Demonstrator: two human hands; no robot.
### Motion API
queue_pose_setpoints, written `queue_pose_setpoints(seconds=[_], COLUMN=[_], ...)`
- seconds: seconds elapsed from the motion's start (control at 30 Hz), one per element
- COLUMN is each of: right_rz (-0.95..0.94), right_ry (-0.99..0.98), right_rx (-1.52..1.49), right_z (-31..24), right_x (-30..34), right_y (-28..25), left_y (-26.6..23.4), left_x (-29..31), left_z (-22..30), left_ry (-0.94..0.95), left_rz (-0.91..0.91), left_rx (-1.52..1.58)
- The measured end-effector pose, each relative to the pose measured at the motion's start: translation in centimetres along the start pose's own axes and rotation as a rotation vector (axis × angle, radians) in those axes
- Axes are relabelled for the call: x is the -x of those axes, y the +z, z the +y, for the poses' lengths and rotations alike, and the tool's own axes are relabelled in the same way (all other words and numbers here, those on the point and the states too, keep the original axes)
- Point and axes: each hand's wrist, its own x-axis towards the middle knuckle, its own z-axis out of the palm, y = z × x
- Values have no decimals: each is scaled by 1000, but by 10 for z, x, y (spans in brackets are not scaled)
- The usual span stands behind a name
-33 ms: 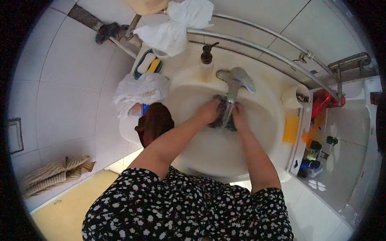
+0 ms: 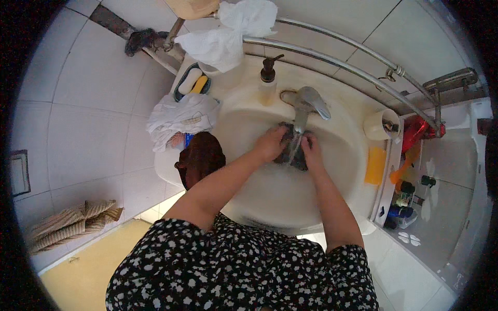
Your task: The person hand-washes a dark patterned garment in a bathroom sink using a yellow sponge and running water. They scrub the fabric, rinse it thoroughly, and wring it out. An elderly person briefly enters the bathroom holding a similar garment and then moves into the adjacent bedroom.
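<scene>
Water runs from the silver tap into the white washbasin. Directly beneath the stream is a dark wet cloth, bunched up; its exact kind cannot be made out. My left hand grips the cloth from the left, its fingertips partly hidden behind it. On the other side my right hand holds the cloth's right edge with bent fingers. A clear soap dispenser with a dark pump top stands on the basin's back ledge, left of the tap.
On the left ledge lie a soap dish, a white cloth and a dark brown cloth beside my left forearm. A metal towel rail crosses behind the basin. At right are a cream cup and a yellow-orange cloth.
My right hand has shifted slightly and its fingers show more. The dark cloth sits a bit differently under the stream, with more of it visible between my hands.
</scene>
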Motion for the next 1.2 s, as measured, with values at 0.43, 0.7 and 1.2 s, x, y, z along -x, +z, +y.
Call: queue_pose_setpoints(seconds=[0.43,0.7,1.2], right_rz=[-153,21,-222], right_ry=[-138,-139,-235], right_rx=[938,799,1079], right_z=[-45,-16,-50], right_x=[35,4,54], right_y=[29,36,5], left_y=[8,18,6], left_x=[42,7,53], left_z=[-8,-23,3], left_ry=[264,329,156], left_rz=[79,151,-58], left_rx=[-814,-812,-660])
